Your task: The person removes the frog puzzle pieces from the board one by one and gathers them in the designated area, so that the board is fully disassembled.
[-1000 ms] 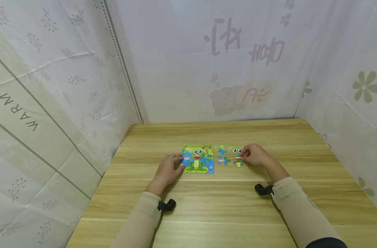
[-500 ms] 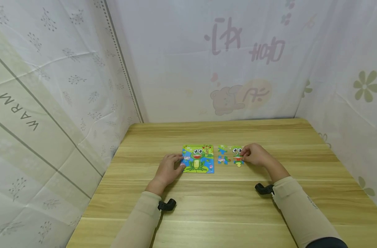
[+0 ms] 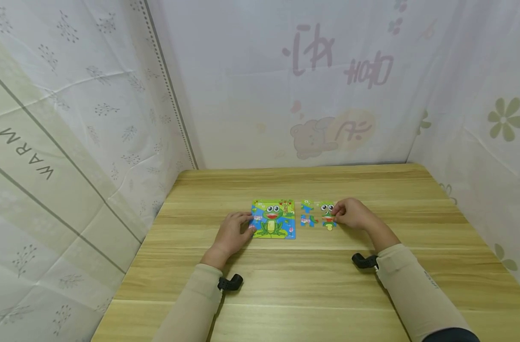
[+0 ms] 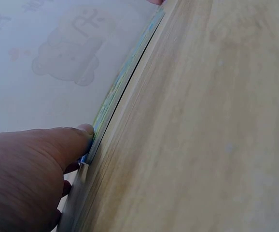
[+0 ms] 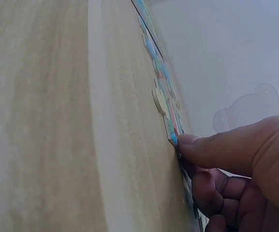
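Observation:
In the head view a square frog picture board [image 3: 272, 219] lies flat on the table. My left hand [image 3: 231, 235] holds its left edge, thumb on the near corner; the left wrist view has that thumb [image 4: 79, 140] against the board's end. To the board's right are several loose jigsaw pieces: two blue and green ones [image 3: 307, 220] and, beside them, pieces with the frog's eyes [image 3: 326, 207] and mouth [image 3: 327, 220]. My right hand [image 3: 351, 214] pinches the right edge of the frog-face pieces. Seen from the right wrist, its thumb [image 5: 197, 147] touches a piece's corner, fingers curled underneath.
The wooden table [image 3: 285, 285] stretches in front of and behind the pieces. Patterned white cloth [image 3: 243, 95] hangs at the back and both sides. A black wrist camera [image 3: 230, 283] sits on the left sleeve, another [image 3: 364, 261] on the right.

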A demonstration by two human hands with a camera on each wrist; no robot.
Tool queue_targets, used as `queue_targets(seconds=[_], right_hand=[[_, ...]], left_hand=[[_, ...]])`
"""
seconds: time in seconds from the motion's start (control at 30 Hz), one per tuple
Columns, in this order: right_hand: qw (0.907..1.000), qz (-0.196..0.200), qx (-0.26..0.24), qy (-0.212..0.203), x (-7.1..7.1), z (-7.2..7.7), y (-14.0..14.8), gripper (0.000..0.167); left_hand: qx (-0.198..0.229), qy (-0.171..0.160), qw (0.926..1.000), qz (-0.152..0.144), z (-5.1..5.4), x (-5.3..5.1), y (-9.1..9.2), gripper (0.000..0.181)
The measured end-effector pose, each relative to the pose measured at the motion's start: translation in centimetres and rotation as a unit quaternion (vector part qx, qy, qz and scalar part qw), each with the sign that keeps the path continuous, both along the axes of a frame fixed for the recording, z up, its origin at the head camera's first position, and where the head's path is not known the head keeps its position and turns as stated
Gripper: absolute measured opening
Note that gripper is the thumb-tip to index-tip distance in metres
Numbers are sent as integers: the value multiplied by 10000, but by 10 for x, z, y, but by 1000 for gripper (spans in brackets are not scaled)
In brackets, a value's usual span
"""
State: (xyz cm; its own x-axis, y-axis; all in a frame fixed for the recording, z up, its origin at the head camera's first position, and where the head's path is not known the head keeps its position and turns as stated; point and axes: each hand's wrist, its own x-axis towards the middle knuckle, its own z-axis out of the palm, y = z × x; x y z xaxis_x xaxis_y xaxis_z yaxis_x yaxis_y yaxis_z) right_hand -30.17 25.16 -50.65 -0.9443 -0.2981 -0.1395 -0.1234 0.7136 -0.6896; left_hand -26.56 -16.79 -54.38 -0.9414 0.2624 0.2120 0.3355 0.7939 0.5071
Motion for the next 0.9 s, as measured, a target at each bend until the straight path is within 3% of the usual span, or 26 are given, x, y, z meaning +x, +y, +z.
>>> queue_targets(seconds=[0.47,0.9], right_hand=[[9998,36,-20,184,0,3,-3,4],[9992,251,-118,300,1,9,-28,8]], left_hand=[[-29,10,10000,-36,-1,-1,0,41],[14,4,10000,-22,0,0,-1,42]])
